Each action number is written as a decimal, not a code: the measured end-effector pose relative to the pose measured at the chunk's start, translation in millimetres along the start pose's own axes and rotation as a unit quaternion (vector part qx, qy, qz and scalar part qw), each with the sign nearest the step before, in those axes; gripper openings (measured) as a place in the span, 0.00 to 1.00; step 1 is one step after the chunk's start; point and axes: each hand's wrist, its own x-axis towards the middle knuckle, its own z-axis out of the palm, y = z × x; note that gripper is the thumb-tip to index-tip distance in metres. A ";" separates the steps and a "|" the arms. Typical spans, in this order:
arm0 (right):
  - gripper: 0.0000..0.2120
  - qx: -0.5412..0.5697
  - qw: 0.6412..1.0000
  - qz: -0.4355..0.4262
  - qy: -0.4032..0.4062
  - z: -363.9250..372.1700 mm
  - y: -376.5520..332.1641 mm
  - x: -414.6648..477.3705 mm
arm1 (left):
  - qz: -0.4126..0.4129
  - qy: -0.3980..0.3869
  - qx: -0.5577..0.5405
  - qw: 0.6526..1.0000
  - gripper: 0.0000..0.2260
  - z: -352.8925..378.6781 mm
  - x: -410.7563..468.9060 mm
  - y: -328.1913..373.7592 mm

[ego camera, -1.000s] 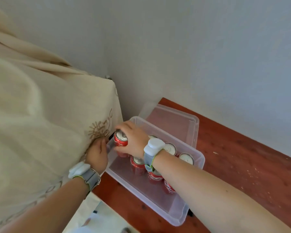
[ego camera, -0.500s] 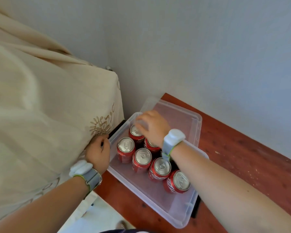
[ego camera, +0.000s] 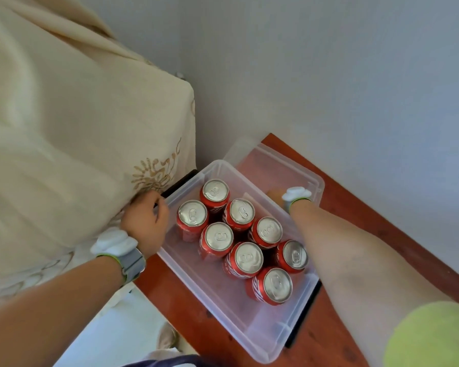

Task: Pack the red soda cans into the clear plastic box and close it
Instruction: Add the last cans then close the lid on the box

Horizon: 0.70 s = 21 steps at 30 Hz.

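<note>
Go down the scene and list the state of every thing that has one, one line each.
clear plastic box: open, on the wooden table.
lid: off, lying behind the box.
red soda cans: eight, upright inside the box, unopened.
left hand: closed on the box's left end.
right hand: reaching past the box's far wall, mostly hidden; grip unclear.

Glossy metal cans (ego camera: 245, 238), translucent plastic box (ego camera: 252, 323)

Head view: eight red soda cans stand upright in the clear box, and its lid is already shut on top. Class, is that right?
Not quite. The head view shows the eight cans upright in the clear box, but the lid is off, lying behind the box.
</note>
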 end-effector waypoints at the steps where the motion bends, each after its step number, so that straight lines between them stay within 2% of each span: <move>1: 0.16 -0.012 1.000 -0.008 -0.004 -1.4 -1.7 0.6 | -0.002 0.001 0.000 1.000 0.13 -0.2 0.2 0.3; 6: 0.17 -0.056 0.997 -0.015 -0.050 -14.0 -17.3 -2.2 | 0.002 0.000 -0.009 1.000 0.11 -5.0 0.2 5.5; 11: 0.17 -0.098 0.995 -0.015 -0.031 -19.3 -16.3 -14.5 | -0.007 -0.025 -0.007 1.000 0.09 -13.1 1.2 12.7; 13: 0.15 -0.109 0.992 -0.056 0.039 -29.9 -18.2 -21.9 | -0.016 -0.035 -0.017 0.999 0.09 -15.4 1.5 15.4; 15: 0.13 -0.107 0.977 -0.091 0.159 -49.0 -16.5 -34.4 | -0.012 -0.045 -0.014 0.999 0.08 -20.1 0.9 21.2; 17: 0.14 -0.056 0.959 -0.094 0.260 -78.2 -13.9 -46.0 | 0.009 -0.068 0.017 0.998 0.07 -25.3 1.0 26.1; 21: 0.17 0.027 0.930 -0.072 0.360 -139.0 -15.6 -69.9 | 0.011 -0.095 0.062 0.993 0.11 -32.4 4.1 33.2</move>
